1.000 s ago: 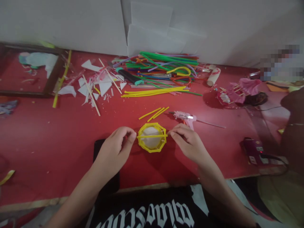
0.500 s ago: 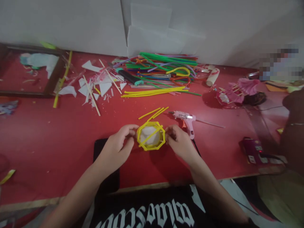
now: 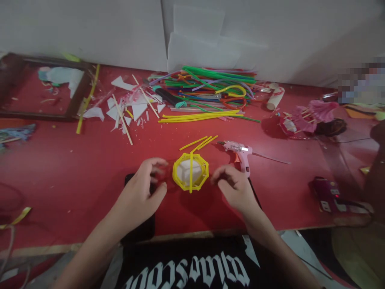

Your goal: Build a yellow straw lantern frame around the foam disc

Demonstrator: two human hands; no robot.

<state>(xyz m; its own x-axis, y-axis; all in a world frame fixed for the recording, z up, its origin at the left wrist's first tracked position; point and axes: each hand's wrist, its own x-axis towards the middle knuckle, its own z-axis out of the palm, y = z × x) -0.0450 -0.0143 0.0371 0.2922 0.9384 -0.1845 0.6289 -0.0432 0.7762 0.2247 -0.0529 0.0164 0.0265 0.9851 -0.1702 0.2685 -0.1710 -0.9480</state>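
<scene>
A small eight-sided basket (image 3: 175, 181) built of yellow sticks, with a whitish bottom, stands on the red table in front of me. One yellow stick (image 3: 191, 176) lies across its top, running from the far rim to the near rim. To its left is my left hand (image 3: 150, 180), fingers apart and holding nothing. My right hand (image 3: 233, 184) is on the other side, fingers curved and apart, also holding nothing. Neither touches the basket. Several short yellow sticks (image 3: 193, 143) lie just beyond it. A pink glue gun (image 3: 240, 151) lies on its side past my right hand.
Pipe cleaners (image 3: 210, 80) are heaped at the back, with longer yellow ones (image 3: 200, 117) in front. White paper scraps (image 3: 139, 111) and wooden sticks lie left of them. A black flat object (image 3: 141, 228) is under my left forearm. At right are pink paper umbrellas (image 3: 321, 110) and a purple power box (image 3: 326, 194).
Both hands have let go and drawn apart from the basket. The stick across its top has turned from a diagonal to nearly straight front-to-back. The whole view has shifted slightly.
</scene>
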